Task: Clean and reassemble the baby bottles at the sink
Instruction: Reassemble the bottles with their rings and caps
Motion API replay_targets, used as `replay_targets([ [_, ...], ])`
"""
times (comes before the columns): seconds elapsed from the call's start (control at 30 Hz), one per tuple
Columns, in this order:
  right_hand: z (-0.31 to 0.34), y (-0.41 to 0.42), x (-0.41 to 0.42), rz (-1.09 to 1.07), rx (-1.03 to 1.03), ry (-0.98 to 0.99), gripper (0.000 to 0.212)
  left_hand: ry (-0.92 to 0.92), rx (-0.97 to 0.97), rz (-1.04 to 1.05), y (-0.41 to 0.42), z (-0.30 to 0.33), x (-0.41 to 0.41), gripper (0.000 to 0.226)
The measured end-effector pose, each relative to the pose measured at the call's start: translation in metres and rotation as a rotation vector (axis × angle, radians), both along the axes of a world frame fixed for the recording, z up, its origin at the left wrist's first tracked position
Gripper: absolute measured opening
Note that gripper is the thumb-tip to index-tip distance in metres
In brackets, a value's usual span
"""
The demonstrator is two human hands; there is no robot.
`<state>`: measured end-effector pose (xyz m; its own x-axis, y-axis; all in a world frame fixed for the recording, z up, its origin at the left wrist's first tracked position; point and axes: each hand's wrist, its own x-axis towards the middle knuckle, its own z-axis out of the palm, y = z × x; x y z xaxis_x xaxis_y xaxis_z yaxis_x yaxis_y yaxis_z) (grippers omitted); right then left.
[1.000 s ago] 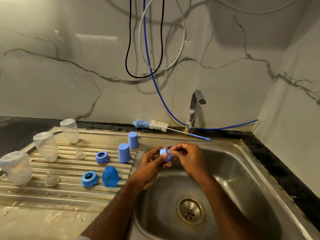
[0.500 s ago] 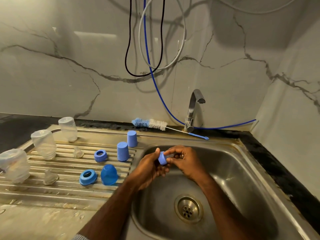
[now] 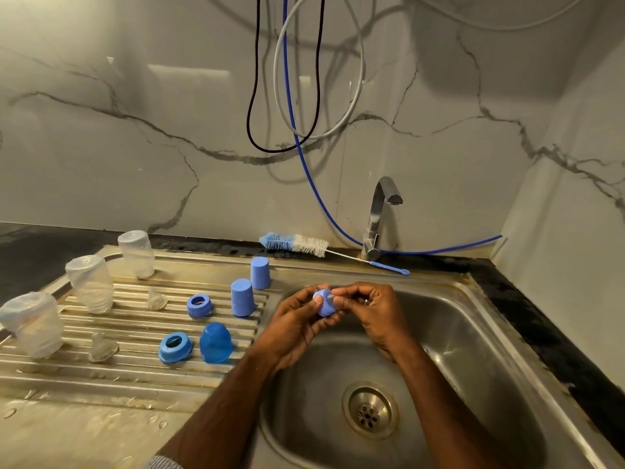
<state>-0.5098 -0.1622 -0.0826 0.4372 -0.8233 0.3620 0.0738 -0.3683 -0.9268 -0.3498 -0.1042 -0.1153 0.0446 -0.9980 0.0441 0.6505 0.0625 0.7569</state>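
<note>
Over the left side of the steel sink, my left hand grips a blue bottle collar ring. My right hand pinches a clear teat at the ring's opening. On the drainboard stand three clear bottles upside down, the near one, the middle one and the far one. Two clear teats, two blue rings, two blue caps and a rounder blue cap lie there too.
A bottle brush lies along the back ledge beside the tap. The drain sits in the basin floor below my forearms. Black, grey and blue cables hang down the marble wall. Water drops dot the counter front left.
Both hands dipped slightly into the basin, then came back up. The ring has turned in my left hand while my right fingers stayed on the teat.
</note>
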Motion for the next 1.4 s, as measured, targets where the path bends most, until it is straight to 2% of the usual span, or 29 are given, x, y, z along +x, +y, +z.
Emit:
replay_targets([
  [0.07, 0.000, 0.001, -0.002, 0.045, 0.024, 0.014, 0.018, -0.003, 0.021, -0.016, 0.002, 0.001, 0.001, 0.042],
  [0.17, -0.001, 0.000, -0.005, 0.106, 0.066, 0.040, 0.039, -0.028, 0.083, -0.045, 0.003, 0.001, 0.004, 0.045],
  [0.3, -0.006, 0.003, -0.001, 0.171, 0.109, 0.053, 0.056, -0.173, 0.107, -0.072, 0.004, -0.001, 0.005, 0.054],
  [0.5, -0.005, 0.002, 0.001, 0.146, 0.067, 0.067, 0.026, -0.244, 0.164, -0.075, 0.003, -0.003, 0.007, 0.058],
  [0.63, -0.006, -0.002, -0.001, 0.112, 0.081, 0.072, 0.018, -0.249, 0.151, -0.093, 0.003, -0.003, 0.008, 0.057],
  [0.83, -0.008, -0.007, -0.004, 0.118, 0.110, 0.050, 0.017, -0.233, 0.069, -0.083, 0.005, -0.003, 0.004, 0.040],
  [1.03, -0.011, -0.010, -0.005, 0.121, 0.104, 0.022, 0.048, -0.170, 0.005, 0.004, 0.001, -0.006, 0.009, 0.037],
  [1.27, -0.018, -0.013, 0.004, -0.028, 0.045, 0.029, 0.010, -0.260, -0.053, 0.063, 0.003, -0.001, 0.006, 0.046],
  [1.33, -0.015, -0.013, 0.004, -0.014, 0.058, 0.016, 0.014, -0.274, -0.055, 0.093, 0.006, 0.004, 0.002, 0.044],
  [1.4, -0.012, -0.010, 0.006, 0.034, 0.022, 0.029, 0.027, -0.295, -0.065, 0.139, 0.009, 0.010, 0.000, 0.041],
])
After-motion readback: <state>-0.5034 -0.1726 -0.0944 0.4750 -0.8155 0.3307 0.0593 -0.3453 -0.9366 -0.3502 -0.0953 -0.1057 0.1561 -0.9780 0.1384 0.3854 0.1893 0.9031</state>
